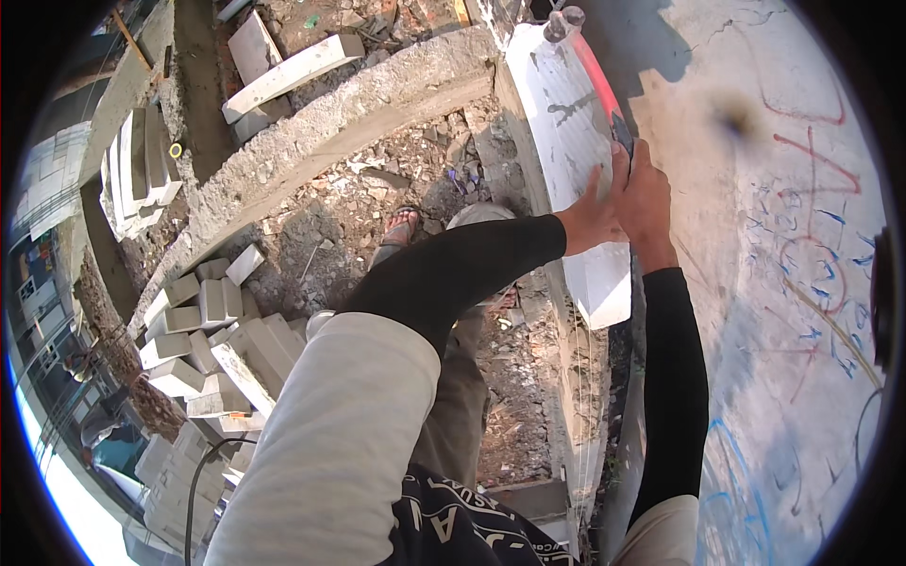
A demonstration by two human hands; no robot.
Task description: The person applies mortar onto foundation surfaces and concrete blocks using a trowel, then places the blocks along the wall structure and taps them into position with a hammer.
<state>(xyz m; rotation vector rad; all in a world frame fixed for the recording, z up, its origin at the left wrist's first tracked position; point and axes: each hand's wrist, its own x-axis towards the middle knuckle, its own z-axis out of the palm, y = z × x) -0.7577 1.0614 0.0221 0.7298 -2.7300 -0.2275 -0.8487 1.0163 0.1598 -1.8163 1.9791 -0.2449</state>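
Observation:
A long white block lies along the top of a narrow wall, in front of me to the right. My right hand is closed around the black grip of a hammer. Its red handle runs up along the block's right edge, and its grey, round-ended head sits at the block's far end. Close against the right hand, my left hand rests over the block with a digit stretched out. The right hand hides part of the left hand's fingers.
A painted, scribbled wall rises close on the right. Below left stand stacked pale blocks, with another block stack farther off. A concrete beam crosses the rubble ground. A taut string runs along the narrow wall.

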